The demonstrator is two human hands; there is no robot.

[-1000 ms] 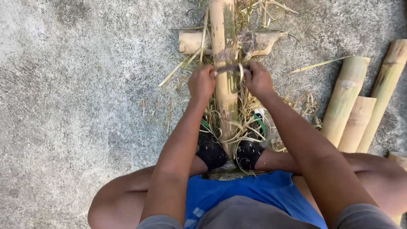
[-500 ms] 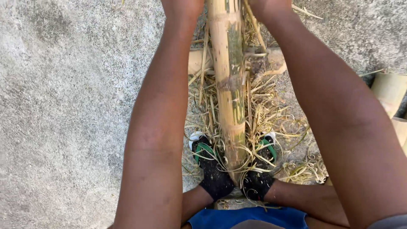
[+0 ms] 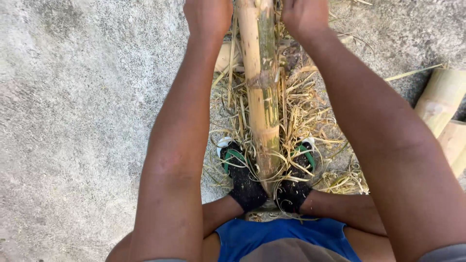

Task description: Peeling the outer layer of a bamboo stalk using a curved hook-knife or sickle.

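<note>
A long yellow-green bamboo pole (image 3: 259, 97) runs away from me along the ground, its near end pinned between my feet, which wear black socks and green sandals (image 3: 245, 179). My left hand (image 3: 208, 14) is clenched just left of the pole at the frame's top edge. My right hand (image 3: 303, 14) is clenched just right of it. Both arms are stretched forward. The fingers and what they grip are cut off by the top edge. One second ago both hands held a short blade across the pole.
Dry bamboo shavings (image 3: 301, 106) lie heaped around the pole and my feet. A pale wooden block (image 3: 223, 56) lies under the pole. Cut bamboo sections (image 3: 439, 99) lie at the right edge. Rough concrete ground (image 3: 73, 121) spreads to the left.
Both hands have pushed forward along the pole, away from me, from mid-frame to the top edge. The blade they held has passed out of view.
</note>
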